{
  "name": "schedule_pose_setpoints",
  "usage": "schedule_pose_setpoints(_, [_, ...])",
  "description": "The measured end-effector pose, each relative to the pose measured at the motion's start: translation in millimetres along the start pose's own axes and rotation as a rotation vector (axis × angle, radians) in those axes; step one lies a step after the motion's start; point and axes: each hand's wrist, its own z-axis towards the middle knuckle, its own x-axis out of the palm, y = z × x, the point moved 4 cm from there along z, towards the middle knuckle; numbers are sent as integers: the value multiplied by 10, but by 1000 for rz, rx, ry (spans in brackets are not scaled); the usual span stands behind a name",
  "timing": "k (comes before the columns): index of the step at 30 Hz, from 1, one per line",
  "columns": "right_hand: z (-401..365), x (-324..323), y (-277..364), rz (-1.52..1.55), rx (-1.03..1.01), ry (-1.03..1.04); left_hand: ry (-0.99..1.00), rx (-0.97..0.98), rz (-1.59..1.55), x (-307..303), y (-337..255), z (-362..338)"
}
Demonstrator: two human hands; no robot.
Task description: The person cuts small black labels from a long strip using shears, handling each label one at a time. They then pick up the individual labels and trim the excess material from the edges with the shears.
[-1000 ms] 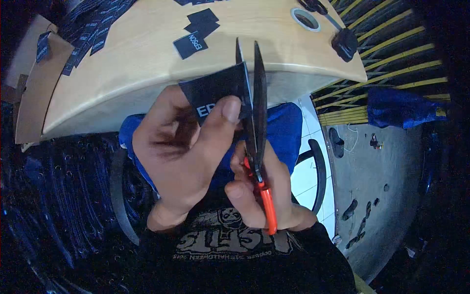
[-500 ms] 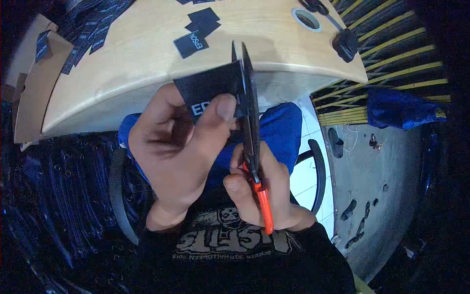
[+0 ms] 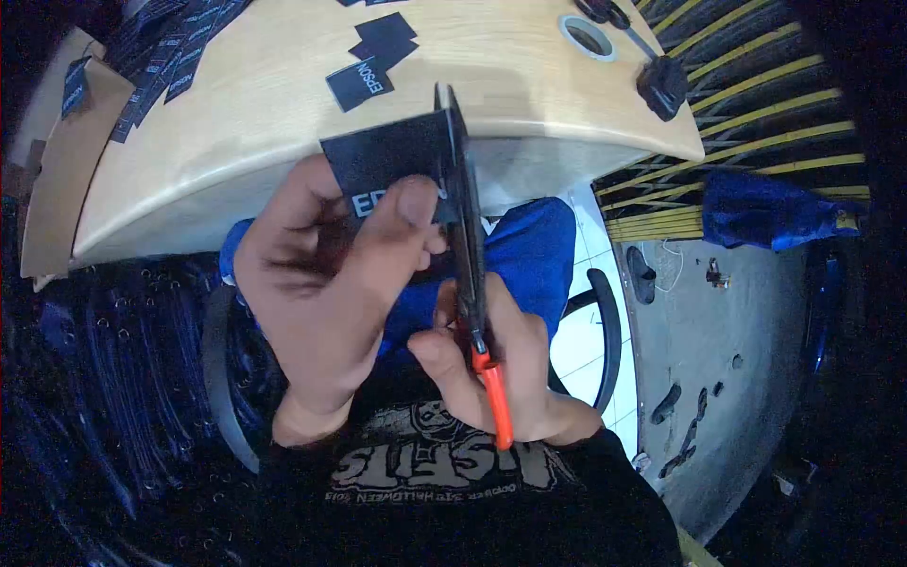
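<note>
My left hand pinches a black fabric label with white EPSON lettering, partly covered by my thumb. In my right hand is a pair of scissors with dark blades and orange-red handles. The blades point up, away from me, and lie along the label's right edge, nearly closed. Beyond them on the table, a cut EPSON label lies beside other small black pieces.
Long strips of uncut labels trail over the wooden table at the far left, beside a cardboard box. A tape roll and a black-handled tool lie at the right. Many dark lanyards hang at the left.
The scissor blades have come closer together at the label's right edge. Both hands, with label and scissors, have shifted slightly left in view.
</note>
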Motion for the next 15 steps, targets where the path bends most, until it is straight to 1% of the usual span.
schedule_pose_setpoints(2, [3, 3, -7, -1, -8, -8, -8, 3, 0, 7, 0, 0])
schedule_pose_setpoints(6, [5, 8, -19, 18, -1, -10, -56, -56, 24, 36, -11, -6])
schedule_pose_setpoints(7, [10, 7, -19, -17, -42, -36, -78, -79, 34, 44, -10, -8])
schedule_pose_setpoints(10, [15, -25, -17, -1, -74, -17, -63, -90, 54, 57, 3, -1])
schedule_pose_setpoints(11, [24, -18, -11, -3, -73, -12, -68, -91, 52, 56, -1, 9])
schedule_pose_setpoints(13, [35, 2, -24, 18, -7, 6, -98, -113, 12, 54, -1, 21])
schedule_pose_setpoints(14, [39, 4, -28, 18, -7, 10, -102, -113, 13, 34, 14, 20])
schedule_pose_setpoints(15, [46, -16, -26, 13, -28, 0, -53, -57, 65, 37, 24, 20])
